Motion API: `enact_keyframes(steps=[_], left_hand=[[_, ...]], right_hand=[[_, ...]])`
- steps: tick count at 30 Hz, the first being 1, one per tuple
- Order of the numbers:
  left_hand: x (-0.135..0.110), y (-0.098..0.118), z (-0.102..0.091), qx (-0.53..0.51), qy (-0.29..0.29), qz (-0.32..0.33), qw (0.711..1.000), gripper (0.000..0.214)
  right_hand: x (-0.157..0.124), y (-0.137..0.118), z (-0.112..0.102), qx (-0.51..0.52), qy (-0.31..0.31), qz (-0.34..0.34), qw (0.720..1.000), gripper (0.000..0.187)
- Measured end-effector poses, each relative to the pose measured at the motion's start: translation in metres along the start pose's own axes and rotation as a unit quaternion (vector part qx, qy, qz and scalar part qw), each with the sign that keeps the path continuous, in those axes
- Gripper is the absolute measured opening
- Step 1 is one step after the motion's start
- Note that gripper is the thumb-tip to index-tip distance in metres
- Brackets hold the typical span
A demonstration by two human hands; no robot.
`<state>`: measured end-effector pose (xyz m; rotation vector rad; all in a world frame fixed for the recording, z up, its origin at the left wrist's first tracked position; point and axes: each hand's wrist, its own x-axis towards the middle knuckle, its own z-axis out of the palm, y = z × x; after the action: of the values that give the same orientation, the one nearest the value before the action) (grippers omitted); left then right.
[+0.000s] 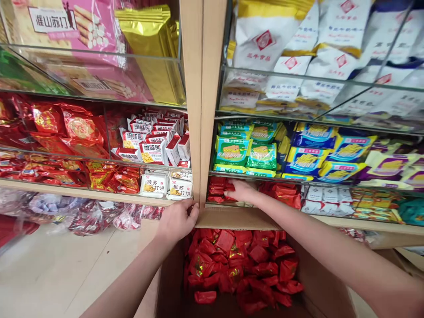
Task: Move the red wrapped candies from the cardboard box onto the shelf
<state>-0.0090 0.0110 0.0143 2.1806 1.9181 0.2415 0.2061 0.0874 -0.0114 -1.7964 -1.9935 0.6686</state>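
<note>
Shelves [212,101] behind; one carton [238,217], dozens red packets [260,254]; left hand [176,218], right hand [241,191].

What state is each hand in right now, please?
Left hand: fingers curled near the foot of the wooden post; grip cannot be told.
Right hand: at the shelved red packets; whether it holds one cannot be told.

Left hand [179,218] curls, right hand [241,192] reaches forward, fingers [229,193] seemingly bent.
</note>
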Motion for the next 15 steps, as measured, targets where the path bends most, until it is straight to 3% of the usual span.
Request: enact_keyframes(steps=[2, 3, 6, 9, 12, 15], left_hand=[[0.000, -0.001, 0.000, 0.002, 0.000, 0.005, 1.000, 0.036], [0.001, -0.001, 0.000, 0.003, 0.002, 0.008, 1.000, 0.036], [0.001, 0.000, 0.000, 0.011, 0.009, 0.016, 1.000, 0.036], [0.000, 0.004, 0.000, 0.029, 0.007, 0.018, 0.999, 0.037], [-0.004, 0.007, -0.002, 0.040, 0.005, 0.020, 0.999, 0.037], [-0.007, 0.009, -0.004, 0.044, 0.009, 0.026, 0.999, 0.038]], right_hand=[[-0.038, -0.010, -0.020, 0.000, -0.028, -0.025, 0.999, 0.030], [-0.061, -0.016, -0.029, 0.006, -0.041, -0.069, 0.997, 0.026], [-0.135, -0.032, -0.034, 0.022, 0.014, -0.188, 0.982, 0.016], [-0.187, -0.025, 0.005, -0.021, -0.066, -0.246, 0.967, 0.015], [-0.199, 0.004, 0.065, -0.056, -0.055, -0.116, 0.990, 0.031], [-0.187, 0.032, 0.110, -0.148, -0.048, -0.001, 0.988, 0.048]])
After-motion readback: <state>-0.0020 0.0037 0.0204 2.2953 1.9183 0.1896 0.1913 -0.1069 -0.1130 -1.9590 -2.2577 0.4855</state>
